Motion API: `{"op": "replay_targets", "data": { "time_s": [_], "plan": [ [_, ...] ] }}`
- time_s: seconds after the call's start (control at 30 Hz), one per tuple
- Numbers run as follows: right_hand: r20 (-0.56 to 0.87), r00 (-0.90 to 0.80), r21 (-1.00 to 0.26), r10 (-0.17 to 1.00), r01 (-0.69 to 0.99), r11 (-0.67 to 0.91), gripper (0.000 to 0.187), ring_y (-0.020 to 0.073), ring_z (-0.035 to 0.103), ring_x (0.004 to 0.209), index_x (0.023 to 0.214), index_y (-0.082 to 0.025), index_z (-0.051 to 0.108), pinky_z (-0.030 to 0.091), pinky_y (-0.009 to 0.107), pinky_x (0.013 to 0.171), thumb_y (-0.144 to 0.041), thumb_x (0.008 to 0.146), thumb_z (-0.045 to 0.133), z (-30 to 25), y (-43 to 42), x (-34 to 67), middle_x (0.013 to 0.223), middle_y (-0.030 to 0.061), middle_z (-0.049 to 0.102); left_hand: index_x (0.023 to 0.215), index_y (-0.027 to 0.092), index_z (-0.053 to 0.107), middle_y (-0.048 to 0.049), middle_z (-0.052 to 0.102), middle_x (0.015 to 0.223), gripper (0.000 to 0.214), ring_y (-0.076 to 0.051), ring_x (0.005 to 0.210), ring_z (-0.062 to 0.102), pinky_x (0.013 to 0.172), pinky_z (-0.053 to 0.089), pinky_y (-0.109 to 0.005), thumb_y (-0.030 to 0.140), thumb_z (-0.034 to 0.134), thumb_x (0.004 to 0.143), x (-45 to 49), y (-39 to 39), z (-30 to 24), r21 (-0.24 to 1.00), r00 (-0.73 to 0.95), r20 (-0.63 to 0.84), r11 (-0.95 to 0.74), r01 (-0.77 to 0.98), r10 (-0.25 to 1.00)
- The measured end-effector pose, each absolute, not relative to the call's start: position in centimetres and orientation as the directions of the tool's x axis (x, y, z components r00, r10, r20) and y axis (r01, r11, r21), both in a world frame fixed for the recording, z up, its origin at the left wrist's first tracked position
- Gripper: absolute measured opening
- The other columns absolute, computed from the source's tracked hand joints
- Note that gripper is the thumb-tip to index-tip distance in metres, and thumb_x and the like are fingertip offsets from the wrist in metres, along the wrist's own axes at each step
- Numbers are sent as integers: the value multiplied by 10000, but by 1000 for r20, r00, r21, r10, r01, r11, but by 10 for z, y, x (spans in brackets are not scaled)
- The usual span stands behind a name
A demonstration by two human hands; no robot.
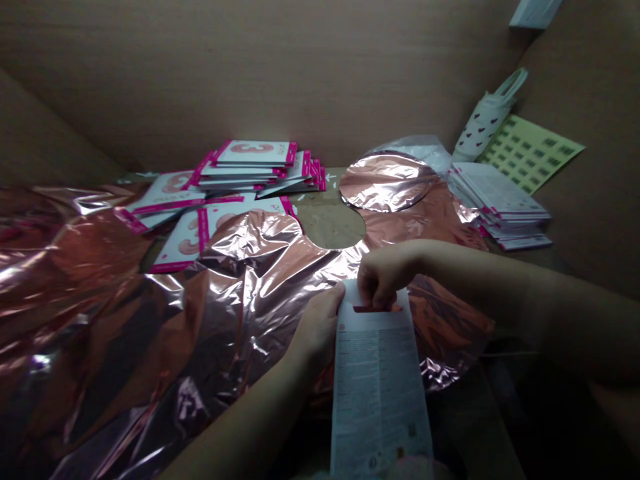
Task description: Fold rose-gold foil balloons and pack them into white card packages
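My left hand [317, 327] grips the left top edge of a long printed paper card [377, 400], which has small text and a red strip near its top. My right hand [383, 275] pinches the card's top edge beside that strip. Under both hands spreads a crumpled rose-gold foil balloon [150, 313], its creases catching the light. Beyond it, a second rose-gold foil piece [387, 181] lies flat and round. Packaged balloon cards with magenta edges form a loose stack [255, 163] at the back, and some show a large number 3.
A neat stack of white and magenta packets [500, 207] stands at the right. Behind it lie a white heart-print bag [483, 123], a sheet of green labels [530, 152] and clear plastic film [415, 150]. Cardboard walls [200, 73] enclose the work surface.
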State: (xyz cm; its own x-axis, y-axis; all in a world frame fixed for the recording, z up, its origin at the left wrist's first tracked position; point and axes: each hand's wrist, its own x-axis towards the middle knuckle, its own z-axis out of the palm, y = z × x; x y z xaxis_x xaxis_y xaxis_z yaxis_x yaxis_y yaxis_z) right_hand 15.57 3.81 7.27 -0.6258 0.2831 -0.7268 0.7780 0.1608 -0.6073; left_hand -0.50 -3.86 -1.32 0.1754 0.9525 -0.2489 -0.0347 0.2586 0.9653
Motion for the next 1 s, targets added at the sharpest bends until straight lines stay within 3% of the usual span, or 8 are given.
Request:
{"op": "replay_targets", "data": {
  "time_s": [0.1, 0.23, 0.27, 0.33, 0.43, 0.5, 0.63, 1.0],
  "plan": [
    [-741, -650, -658, 168, 753, 11, 239, 79, 572, 555, 857, -106, 650, 468, 217, 599, 0, 711, 493, 63, 32, 156, 614, -39, 612, 758, 144, 614, -20, 612, 699, 317, -156, 619, 526, 580, 435, -260, 445, 523, 806, -1, -49, -5, 908, 201, -315, 356, -220, 928],
    [-702, -703, -708, 114, 706, -13, 302, 71, 597, 610, 898, -121, 653, 451, 185, 603, 28, 725, 455, 67, 26, 162, 711, -25, 659, 1030, 140, 597, -82, 660, 883, 407, -225, 766, 617, 721, 480, -342, 426, 621, 742, 2, -77, 14, 659, 558, -409, 657, -367, 722],
    [-681, -711, -716, 176, 697, 42, 305, 71, 602, 630, 914, -127, 652, 447, 179, 601, 25, 723, 470, 71, 24, 165, 744, -19, 668, 1075, 140, 577, -95, 661, 918, 461, -246, 806, 626, 749, 478, -360, 379, 683, 695, 2, -82, 16, 635, 627, -392, 691, -345, 673],
    [-557, -686, -687, 468, 697, 205, 274, 81, 608, 673, 931, -138, 654, 446, 178, 608, -11, 721, 532, 81, 15, 170, 803, -2, 678, 1085, 133, 561, -105, 663, 932, 517, -263, 828, 633, 771, 474, -374, 270, 755, 625, 0, -88, 14, 665, 637, -372, 673, -325, 675],
    [-122, -520, -551, 845, 744, 378, 152, 117, 614, 724, 871, -158, 675, 453, 212, 647, -125, 746, 595, 85, -13, 170, 818, 23, 682, 1092, 141, 547, -103, 659, 980, 472, -253, 852, 631, 783, 473, -374, 238, 726, 666, 1, -85, 8, 742, 438, -367, 542, -394, 821],
    [102, -438, -462, 893, 774, 433, 127, 148, 613, 770, 834, -160, 684, 456, 251, 695, -137, 774, 575, 75, -36, 164, 834, 45, 679, 1119, 149, 538, -100, 650, 1033, 470, -252, 906, 618, 798, 470, -360, 243, 707, 691, 4, -80, 6, 787, 314, -340, 452, -421, 886],
    [329, -328, -376, 885, 815, 442, 162, 175, 597, 813, 837, -135, 672, 449, 289, 753, -117, 828, 511, 47, -66, 150, 867, 81, 659, 1063, 141, 575, -75, 668, 962, 354, -236, 901, 616, 795, 467, -331, 312, 645, 761, 11, -81, 6, 862, 259, -263, 347, -370, 929],
    [289, -247, -388, 925, 853, 349, 155, 173, 594, 727, 776, -151, 647, 407, 272, 661, -219, 851, 529, 53, -68, 147, 766, 44, 654, 1087, 155, 535, -70, 657, 1007, 306, -218, 922, 603, 778, 476, -298, 296, 583, 820, 10, -92, 12, 952, 291, -131, 202, -230, 948]
  ]
}}
